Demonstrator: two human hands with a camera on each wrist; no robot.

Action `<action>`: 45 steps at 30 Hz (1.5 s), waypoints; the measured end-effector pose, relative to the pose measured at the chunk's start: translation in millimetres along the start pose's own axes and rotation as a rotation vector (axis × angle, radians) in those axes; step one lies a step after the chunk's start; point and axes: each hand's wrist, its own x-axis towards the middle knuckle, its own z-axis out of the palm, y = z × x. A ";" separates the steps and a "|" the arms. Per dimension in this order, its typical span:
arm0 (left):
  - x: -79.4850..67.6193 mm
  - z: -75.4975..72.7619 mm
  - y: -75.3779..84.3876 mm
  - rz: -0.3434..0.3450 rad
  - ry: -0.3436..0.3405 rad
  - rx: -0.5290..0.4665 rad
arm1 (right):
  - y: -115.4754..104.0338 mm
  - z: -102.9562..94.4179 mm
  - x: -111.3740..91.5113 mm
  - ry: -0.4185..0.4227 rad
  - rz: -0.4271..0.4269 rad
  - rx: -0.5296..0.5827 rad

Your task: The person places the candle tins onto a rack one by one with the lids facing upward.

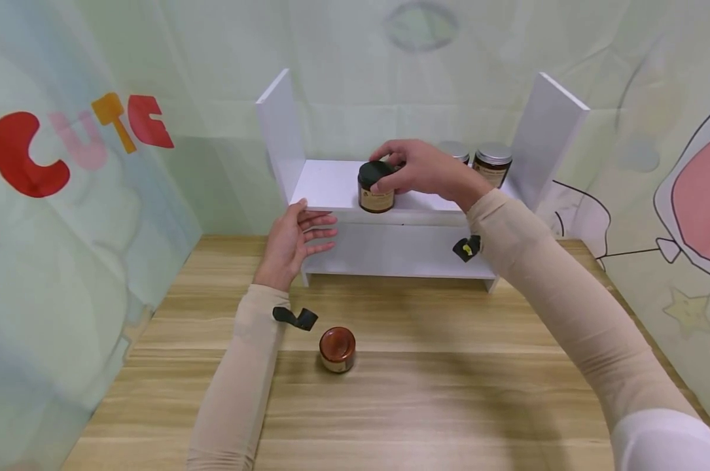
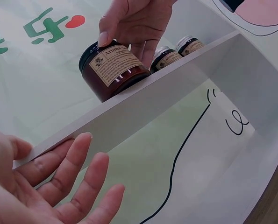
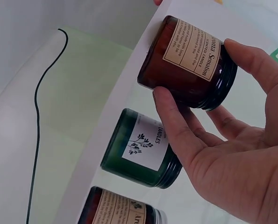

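My right hand (image 1: 422, 171) grips an amber scented-candle jar (image 1: 376, 196) with a black lid and tan label, at the front edge of the white shelf's (image 1: 331, 176) upper board. Whether its base touches the board I cannot tell. In the right wrist view, the thumb and fingers reach round the lid end. A green candle jar (image 3: 139, 144) stands beside that hand. Meanwhile my left hand (image 1: 296, 242) touches the board's left front corner, thumb at the top edge, the other fingers spread below. On the table sits a reddish-brown glass jar (image 1: 337, 350), with no lid showing.
Two silver-lidded amber jars, a nearer one (image 1: 493, 165) and a partly hidden one (image 1: 455, 150), stand at the shelf's right. Upright side panels (image 1: 279, 131) bound the board. The wooden table (image 1: 425, 405) spreads in front; a printed cloth (image 1: 225, 98) hangs behind.
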 end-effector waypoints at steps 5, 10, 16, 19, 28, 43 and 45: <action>0.4 -0.2 -0.7 0.000 -0.002 -0.008 | -7.4 0.4 6.1 -0.018 0.030 -0.053; 0.8 -0.5 -0.9 0.004 -0.004 -0.008 | -18.8 -1.5 12.7 -0.055 0.060 -0.113; 0.8 -1.2 -0.5 0.001 0.004 0.001 | -28.8 -1.7 22.1 -0.094 0.100 -0.162; 0.5 -1.0 -1.2 -0.002 0.007 -0.004 | -34.1 -2.1 27.3 -0.123 0.125 -0.182; 0.8 -0.4 -2.0 0.001 0.009 -0.009 | -49.0 -7.5 36.5 -0.212 0.165 -0.244; -1.2 3.1 -4.1 -0.003 0.015 -0.008 | -61.2 -12.7 46.1 -0.259 0.198 -0.349; -1.3 3.1 -4.7 -0.003 0.016 -0.010 | -61.6 -13.1 47.8 -0.254 0.204 -0.353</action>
